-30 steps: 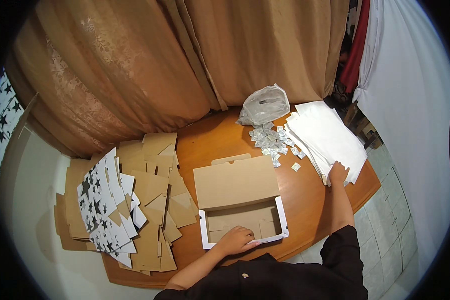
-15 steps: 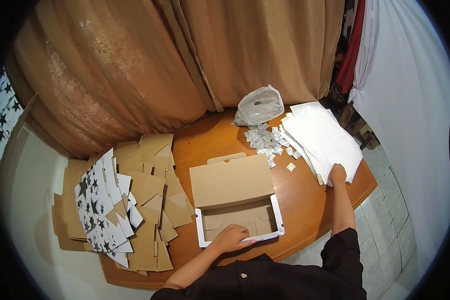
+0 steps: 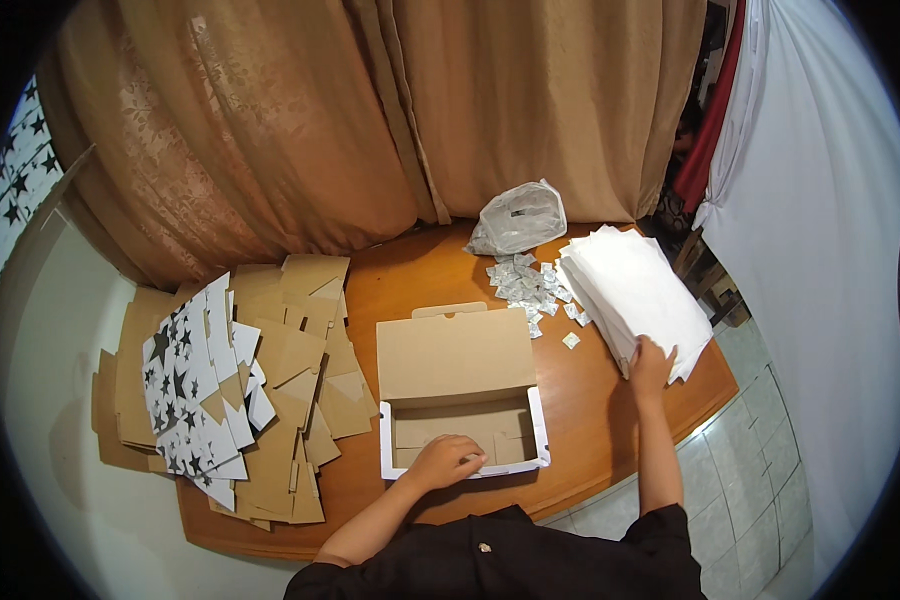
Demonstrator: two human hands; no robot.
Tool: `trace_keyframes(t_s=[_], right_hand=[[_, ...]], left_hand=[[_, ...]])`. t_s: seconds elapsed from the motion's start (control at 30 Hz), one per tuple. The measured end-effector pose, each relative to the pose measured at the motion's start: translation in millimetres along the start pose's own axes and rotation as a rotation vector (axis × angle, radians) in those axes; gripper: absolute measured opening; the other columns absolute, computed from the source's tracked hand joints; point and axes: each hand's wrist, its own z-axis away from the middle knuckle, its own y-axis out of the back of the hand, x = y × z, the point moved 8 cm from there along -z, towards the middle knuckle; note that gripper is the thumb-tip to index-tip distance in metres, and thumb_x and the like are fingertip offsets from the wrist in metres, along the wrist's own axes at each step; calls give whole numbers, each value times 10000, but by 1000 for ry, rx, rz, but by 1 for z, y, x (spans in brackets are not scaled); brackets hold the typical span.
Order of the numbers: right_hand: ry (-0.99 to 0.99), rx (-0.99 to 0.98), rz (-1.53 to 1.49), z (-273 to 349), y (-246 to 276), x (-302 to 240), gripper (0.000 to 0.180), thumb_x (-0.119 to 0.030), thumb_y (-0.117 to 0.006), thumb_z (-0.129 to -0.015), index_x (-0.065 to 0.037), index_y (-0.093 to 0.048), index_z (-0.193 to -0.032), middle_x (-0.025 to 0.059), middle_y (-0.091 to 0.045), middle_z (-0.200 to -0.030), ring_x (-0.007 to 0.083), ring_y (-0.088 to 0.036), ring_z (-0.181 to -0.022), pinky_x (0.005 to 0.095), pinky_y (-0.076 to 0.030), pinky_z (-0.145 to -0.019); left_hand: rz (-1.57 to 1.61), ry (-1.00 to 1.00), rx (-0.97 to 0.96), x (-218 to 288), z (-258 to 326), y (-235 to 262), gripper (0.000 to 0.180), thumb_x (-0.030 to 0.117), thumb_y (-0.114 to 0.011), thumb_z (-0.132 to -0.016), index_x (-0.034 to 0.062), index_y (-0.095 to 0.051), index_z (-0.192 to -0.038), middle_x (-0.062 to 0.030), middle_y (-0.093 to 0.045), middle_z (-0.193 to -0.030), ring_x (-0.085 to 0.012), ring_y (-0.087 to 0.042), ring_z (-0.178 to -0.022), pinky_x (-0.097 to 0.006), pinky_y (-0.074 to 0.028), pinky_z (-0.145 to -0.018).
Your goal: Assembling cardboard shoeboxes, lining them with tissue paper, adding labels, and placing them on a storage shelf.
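Note:
An open cardboard box (image 3: 460, 364), brown inside with white outer walls, stands mid-table with its lid folded back. My left hand (image 3: 448, 462) is closed over the box's front wall, fingers curled at the rim. To the right lies a thick, slightly fanned stack of white paper sheets (image 3: 635, 285). At the near corner of that stack, my right hand (image 3: 652, 362) pinches the paper edge; its fingertips are partly hidden.
Small clear packets (image 3: 526, 283) lie scattered beside the paper, with a translucent plastic bag (image 3: 522, 218) behind them. Flat brown cardboard pieces (image 3: 290, 365) pile up at left, some showing white star-printed faces (image 3: 185, 385). Brown curtains (image 3: 530, 110) hang behind the wooden table (image 3: 580, 440).
My right hand has shifted slightly left along the near edge of the paper stack. My left hand's fingers have curled more at the box's front wall. The whole view has shifted a little.

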Motion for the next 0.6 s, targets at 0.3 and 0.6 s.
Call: trace_keyframes(t_s=[0.3,0.6], right_hand=[[44,-24,-173,45,-3,-31,86,-116,-654,-718,-78,-577,-708,79,-629,-677,259,-611,-667,473,-346,-951],[-425,-294,-557,32,-31,69,191,-102,-686,-701,-22,-664,-872,134,-651,-705,212,-624,-630,305,-480,-593]], left_hand=[[273,171,205,2,-23,12,203,197,-596,-859,7,-649,-909,-118,-647,-880,-207,-614,-824,-304,-463,-753],[486,203,173,2,-29,-20,205,189,-603,-871,-2,-642,-936,-57,-653,-868,-110,-586,-804,-258,-459,-752]])
